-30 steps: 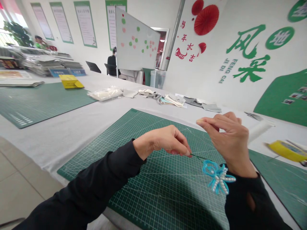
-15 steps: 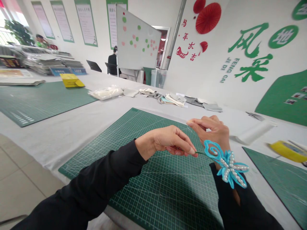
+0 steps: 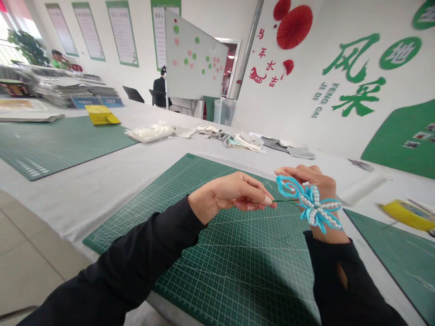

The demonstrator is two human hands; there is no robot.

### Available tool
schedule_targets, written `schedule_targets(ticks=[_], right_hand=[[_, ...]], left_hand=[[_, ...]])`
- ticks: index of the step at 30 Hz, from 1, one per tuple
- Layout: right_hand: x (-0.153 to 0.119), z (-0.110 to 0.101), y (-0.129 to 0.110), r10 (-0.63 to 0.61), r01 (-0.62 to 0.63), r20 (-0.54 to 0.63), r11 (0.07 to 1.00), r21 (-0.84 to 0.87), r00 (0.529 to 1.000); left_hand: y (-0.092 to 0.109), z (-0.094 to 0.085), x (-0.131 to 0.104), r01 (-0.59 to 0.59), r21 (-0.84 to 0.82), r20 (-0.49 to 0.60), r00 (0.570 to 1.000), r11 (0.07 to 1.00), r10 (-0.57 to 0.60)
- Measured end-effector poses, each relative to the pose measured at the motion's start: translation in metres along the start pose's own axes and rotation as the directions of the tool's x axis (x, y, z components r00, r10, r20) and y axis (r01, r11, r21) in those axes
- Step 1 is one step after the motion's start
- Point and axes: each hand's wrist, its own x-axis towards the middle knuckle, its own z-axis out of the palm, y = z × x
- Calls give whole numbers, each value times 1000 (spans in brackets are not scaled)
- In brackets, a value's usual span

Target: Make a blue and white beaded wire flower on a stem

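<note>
Between the thumb and fingers of my left hand (image 3: 241,194) is the thin green stem of a bright blue craft flower (image 3: 317,206). The flower has looped petals edged in blue, rows of white pearl beads and a curled blue piece beside them. It points to the right, held above the green cutting mat (image 3: 238,262). My right hand (image 3: 324,183) is raised just behind the flower, its fingers bent and drawn together. The blossom covers part of that hand, and anything between its fingertips is hidden.
A second mat (image 3: 390,253) lies at right, with a yellow object (image 3: 408,213) near it. Fabric pieces (image 3: 248,141), a plastic-wrapped bundle (image 3: 151,132) and scissors (image 3: 360,165) lie farther back. A yellow box (image 3: 102,115) stands on the left mat (image 3: 68,145).
The flower has risen and shifted slightly left, turning more level. My left hand has moved a little up and left, while my right hand has moved right, behind the flower.
</note>
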Motion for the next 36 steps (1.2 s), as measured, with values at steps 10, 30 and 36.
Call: schedule_targets(ticks=[10, 30, 36], right_hand=[[0, -14, 7, 46, -46, 3, 993, 107, 999], [0, -24, -9, 146, -141, -37, 983, 116, 989], [-2, -29, -25, 15, -14, -49, 1000, 10, 999]], left_hand=[[9, 1, -6, -121, -48, -118, 986, 992, 114], [12, -12, 0, -366, -235, -507, 837, 901, 208], [11, -14, 2, -364, -230, -555, 811, 903, 185]])
